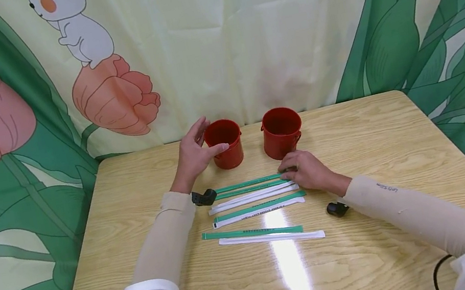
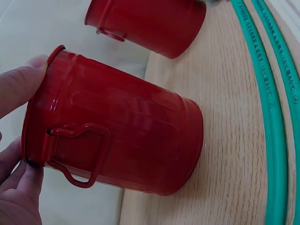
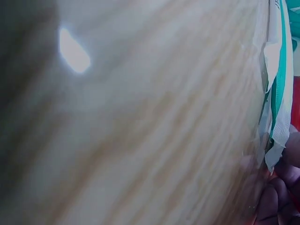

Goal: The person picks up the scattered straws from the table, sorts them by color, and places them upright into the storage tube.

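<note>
Two red metal buckets stand side by side at the back of the table. My left hand grips the left bucket, thumb and fingers spread across its rim. In the left wrist view this bucket shows its wire handle hanging down. Just below the right bucket, my right hand pinches the right end of the farthest green wrapped straw. Its fingers appear dark at the edge of the right wrist view, at the torn-looking wrapper ends.
Nearer me lie several more wrapped straws, white and green, roughly parallel. The wooden table reflects a bright light. Behind it hangs a curtain printed with flowers. A black cable shows by the right sleeve.
</note>
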A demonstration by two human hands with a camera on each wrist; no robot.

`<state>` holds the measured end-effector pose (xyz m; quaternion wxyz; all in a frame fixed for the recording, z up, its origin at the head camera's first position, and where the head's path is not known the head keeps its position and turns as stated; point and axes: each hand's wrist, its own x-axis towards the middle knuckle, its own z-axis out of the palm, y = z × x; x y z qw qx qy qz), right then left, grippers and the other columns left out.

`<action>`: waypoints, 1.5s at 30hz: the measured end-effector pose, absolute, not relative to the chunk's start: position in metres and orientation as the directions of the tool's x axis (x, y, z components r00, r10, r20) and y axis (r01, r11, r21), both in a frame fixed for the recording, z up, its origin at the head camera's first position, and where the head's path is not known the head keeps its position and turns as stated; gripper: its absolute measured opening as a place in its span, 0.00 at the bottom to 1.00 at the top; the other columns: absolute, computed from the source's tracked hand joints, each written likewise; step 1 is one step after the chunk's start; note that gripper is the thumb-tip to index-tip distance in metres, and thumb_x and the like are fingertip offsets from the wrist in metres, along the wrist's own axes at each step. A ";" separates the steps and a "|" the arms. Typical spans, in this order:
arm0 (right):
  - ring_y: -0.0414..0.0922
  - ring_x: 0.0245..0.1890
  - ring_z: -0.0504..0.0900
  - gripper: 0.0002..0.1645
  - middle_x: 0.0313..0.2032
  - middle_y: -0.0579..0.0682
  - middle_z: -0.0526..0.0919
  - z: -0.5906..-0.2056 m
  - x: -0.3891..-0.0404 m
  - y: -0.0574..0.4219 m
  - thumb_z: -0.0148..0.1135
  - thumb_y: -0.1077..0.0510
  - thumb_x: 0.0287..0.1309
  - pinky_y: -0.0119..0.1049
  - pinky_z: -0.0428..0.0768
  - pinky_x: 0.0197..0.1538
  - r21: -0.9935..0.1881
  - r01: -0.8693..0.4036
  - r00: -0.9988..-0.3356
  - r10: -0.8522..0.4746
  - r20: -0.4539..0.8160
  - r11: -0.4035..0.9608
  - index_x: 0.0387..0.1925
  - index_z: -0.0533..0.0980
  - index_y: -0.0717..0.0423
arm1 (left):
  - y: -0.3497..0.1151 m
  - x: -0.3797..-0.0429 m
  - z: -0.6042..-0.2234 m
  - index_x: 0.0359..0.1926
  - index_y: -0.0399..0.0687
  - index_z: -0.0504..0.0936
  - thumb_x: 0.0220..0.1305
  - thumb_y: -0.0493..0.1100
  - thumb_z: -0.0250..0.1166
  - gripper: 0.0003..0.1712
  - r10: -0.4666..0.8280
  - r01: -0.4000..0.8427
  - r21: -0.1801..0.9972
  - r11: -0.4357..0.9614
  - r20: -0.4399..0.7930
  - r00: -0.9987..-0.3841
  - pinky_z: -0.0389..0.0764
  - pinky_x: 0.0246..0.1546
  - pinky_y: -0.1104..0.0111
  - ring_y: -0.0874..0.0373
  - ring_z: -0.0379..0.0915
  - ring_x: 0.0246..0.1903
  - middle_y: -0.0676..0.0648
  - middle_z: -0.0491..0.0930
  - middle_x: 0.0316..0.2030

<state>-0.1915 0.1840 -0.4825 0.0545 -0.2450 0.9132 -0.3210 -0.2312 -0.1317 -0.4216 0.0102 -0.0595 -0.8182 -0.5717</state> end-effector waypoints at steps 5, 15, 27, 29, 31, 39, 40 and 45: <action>0.50 0.46 0.80 0.05 0.40 0.50 0.87 -0.482 -0.192 0.181 0.73 0.64 0.60 0.50 0.83 0.59 -0.563 -0.444 -0.862 -0.503 0.058 0.696 0.38 0.89 0.56 | -0.132 -0.230 -0.420 0.81 0.56 0.61 0.58 0.45 0.80 0.54 0.086 0.111 0.936 0.334 0.087 -0.993 0.69 0.77 0.57 0.53 0.64 0.77 0.49 0.70 0.76; 0.50 0.44 0.76 0.05 0.39 0.51 0.83 -0.481 -0.192 0.182 0.67 0.66 0.65 0.47 0.82 0.56 -0.447 -0.506 -0.820 -0.573 -0.017 0.738 0.41 0.80 0.56 | -0.132 -0.230 -0.421 0.80 0.54 0.61 0.58 0.44 0.80 0.53 0.092 0.116 0.938 0.327 0.090 -0.992 0.68 0.77 0.57 0.52 0.64 0.77 0.47 0.70 0.75; 0.48 0.47 0.77 0.11 0.44 0.49 0.84 -0.478 -0.194 0.173 0.71 0.60 0.64 0.46 0.83 0.58 -0.444 -0.540 -0.798 -0.603 -0.001 0.715 0.47 0.83 0.54 | -0.132 -0.230 -0.421 0.81 0.55 0.61 0.58 0.45 0.80 0.54 0.090 0.106 0.937 0.333 0.080 -0.993 0.70 0.76 0.53 0.51 0.64 0.77 0.48 0.70 0.75; 0.48 0.46 0.78 0.10 0.44 0.50 0.85 -0.477 -0.194 0.171 0.70 0.61 0.65 0.46 0.84 0.58 -0.437 -0.547 -0.789 -0.614 -0.015 0.714 0.47 0.83 0.55 | -0.131 -0.230 -0.421 0.80 0.55 0.61 0.58 0.45 0.80 0.53 0.091 0.106 0.937 0.332 0.080 -0.993 0.69 0.76 0.53 0.51 0.64 0.77 0.48 0.71 0.75; 0.48 0.46 0.78 0.09 0.44 0.50 0.85 -0.477 -0.194 0.170 0.68 0.62 0.66 0.46 0.84 0.58 -0.420 -0.552 -0.785 -0.619 -0.029 0.720 0.47 0.83 0.56 | -0.131 -0.230 -0.420 0.81 0.53 0.61 0.58 0.45 0.80 0.54 0.096 0.111 0.938 0.328 0.084 -0.992 0.69 0.77 0.53 0.51 0.64 0.76 0.48 0.71 0.75; 0.49 0.45 0.76 0.06 0.43 0.51 0.83 -0.471 -0.188 0.179 0.67 0.64 0.66 0.45 0.83 0.55 -0.322 -0.614 -0.764 -0.645 0.016 0.720 0.44 0.83 0.58 | -0.131 -0.229 -0.420 0.80 0.53 0.61 0.58 0.44 0.80 0.53 0.098 0.120 0.935 0.334 0.092 -0.991 0.69 0.77 0.55 0.51 0.64 0.76 0.48 0.71 0.75; 0.48 0.44 0.75 0.06 0.43 0.51 0.83 -0.470 -0.187 0.182 0.67 0.65 0.66 0.44 0.83 0.54 -0.321 -0.612 -0.767 -0.641 0.021 0.723 0.44 0.82 0.57 | -0.131 -0.229 -0.420 0.80 0.53 0.61 0.58 0.44 0.80 0.53 0.099 0.121 0.933 0.339 0.092 -0.991 0.70 0.76 0.55 0.51 0.64 0.76 0.48 0.71 0.75; 0.46 0.43 0.74 0.06 0.40 0.48 0.80 -0.464 -0.184 0.195 0.67 0.66 0.66 0.43 0.82 0.52 -0.378 -0.568 -0.797 -0.603 0.030 0.731 0.42 0.79 0.54 | -0.130 -0.229 -0.420 0.80 0.52 0.61 0.59 0.44 0.79 0.53 0.101 0.126 0.931 0.344 0.096 -0.990 0.70 0.76 0.54 0.50 0.64 0.76 0.47 0.71 0.75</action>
